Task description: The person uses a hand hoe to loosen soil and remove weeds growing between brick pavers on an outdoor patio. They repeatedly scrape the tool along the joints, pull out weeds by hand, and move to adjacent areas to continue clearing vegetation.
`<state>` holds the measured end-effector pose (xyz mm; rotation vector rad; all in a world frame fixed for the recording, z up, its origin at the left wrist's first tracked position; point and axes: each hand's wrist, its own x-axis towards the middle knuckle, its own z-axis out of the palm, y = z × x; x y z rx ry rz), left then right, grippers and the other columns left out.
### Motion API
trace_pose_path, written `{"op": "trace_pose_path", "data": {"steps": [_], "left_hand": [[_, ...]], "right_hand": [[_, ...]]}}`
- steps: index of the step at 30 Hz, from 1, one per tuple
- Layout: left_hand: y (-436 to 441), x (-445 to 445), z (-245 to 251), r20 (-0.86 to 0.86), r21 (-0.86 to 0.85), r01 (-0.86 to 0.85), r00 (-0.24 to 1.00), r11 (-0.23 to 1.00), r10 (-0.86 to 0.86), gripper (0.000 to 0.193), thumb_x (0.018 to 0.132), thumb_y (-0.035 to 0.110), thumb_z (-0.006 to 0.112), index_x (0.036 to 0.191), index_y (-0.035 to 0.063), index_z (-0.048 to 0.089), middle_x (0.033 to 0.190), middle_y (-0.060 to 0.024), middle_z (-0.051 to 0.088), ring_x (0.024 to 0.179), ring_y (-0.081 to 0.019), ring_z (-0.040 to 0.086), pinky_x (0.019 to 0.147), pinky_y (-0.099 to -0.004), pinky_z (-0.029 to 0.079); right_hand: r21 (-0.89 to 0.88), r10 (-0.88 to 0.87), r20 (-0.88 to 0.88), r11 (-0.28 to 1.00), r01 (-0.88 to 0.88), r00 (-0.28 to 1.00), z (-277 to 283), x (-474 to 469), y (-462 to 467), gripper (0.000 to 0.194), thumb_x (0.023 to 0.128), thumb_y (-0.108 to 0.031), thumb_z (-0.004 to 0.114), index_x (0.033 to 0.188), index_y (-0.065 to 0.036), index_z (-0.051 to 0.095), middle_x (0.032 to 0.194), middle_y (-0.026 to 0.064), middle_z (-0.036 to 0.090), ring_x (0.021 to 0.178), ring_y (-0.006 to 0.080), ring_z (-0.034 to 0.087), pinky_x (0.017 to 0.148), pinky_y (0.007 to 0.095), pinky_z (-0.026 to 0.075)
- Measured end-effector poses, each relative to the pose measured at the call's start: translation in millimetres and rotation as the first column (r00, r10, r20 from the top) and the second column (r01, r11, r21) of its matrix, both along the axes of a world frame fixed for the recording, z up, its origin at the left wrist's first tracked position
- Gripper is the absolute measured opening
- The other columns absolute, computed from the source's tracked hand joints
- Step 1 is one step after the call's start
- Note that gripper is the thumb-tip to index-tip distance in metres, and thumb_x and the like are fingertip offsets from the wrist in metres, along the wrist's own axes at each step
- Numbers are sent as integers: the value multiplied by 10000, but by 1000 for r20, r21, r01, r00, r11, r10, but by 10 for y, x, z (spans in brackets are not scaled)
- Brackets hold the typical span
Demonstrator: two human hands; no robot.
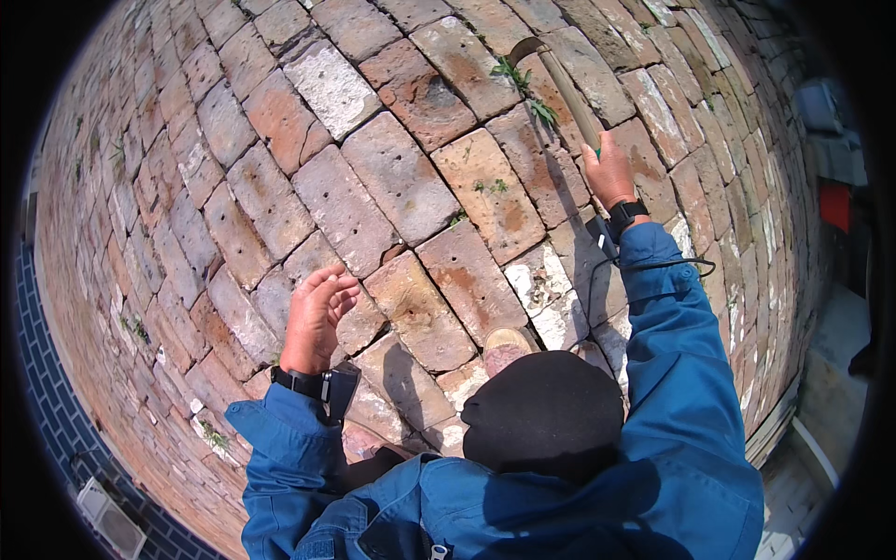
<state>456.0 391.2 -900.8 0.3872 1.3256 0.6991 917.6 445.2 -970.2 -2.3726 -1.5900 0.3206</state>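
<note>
My right hand [610,168] grips the wooden handle of a sickle [570,94]. Its dark curved blade [525,47] points away from me, just beyond a green weed [514,73] growing in a joint between paving bricks. Beside the handle, a second leafy tuft [542,112] rises from the same joint. My left hand [318,318] hovers over the bricks with nothing in it, its fingers loosely bent. Smaller sprigs [498,185] lie or grow on a tan brick between my hands; which of the two I cannot tell.
Worn brick paving [399,175] surrounds me. More weeds [213,435] sprout at the lower left. My shoe [505,350] and dark-clothed knee [546,413] are close below. A cable [665,264] loops from my right wrist device. An air-conditioner unit [112,518] stands by a dark tiled wall [52,413].
</note>
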Motion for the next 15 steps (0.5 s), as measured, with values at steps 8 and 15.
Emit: {"op": "trace_pose_path", "data": {"steps": [8, 15], "left_hand": [[-2, -13, -9, 4, -5, 0, 1000, 1000, 0, 274, 897, 93, 519, 1133, -45, 500, 923, -119, 638, 806, -178, 642, 719, -264, 536], [2, -1, 6, 11, -2, 9, 1000, 1000, -9, 282, 898, 94, 520, 1140, -48, 494, 920, -117, 636, 805, -173, 640, 717, -260, 535]], "right_hand": [[-26, -11, 28, 1000, 12, 1000, -33, 180, -262, 308, 855, -283, 575, 1061, -88, 456, 883, 226, 618, 815, 432, 587, 675, 501, 464], [43, -12, -110, 999, 17, 994, -95, 202, -278, 264, 859, -263, 575, 1021, -82, 473, 852, 225, 617, 807, 430, 589, 669, 483, 464]]}}
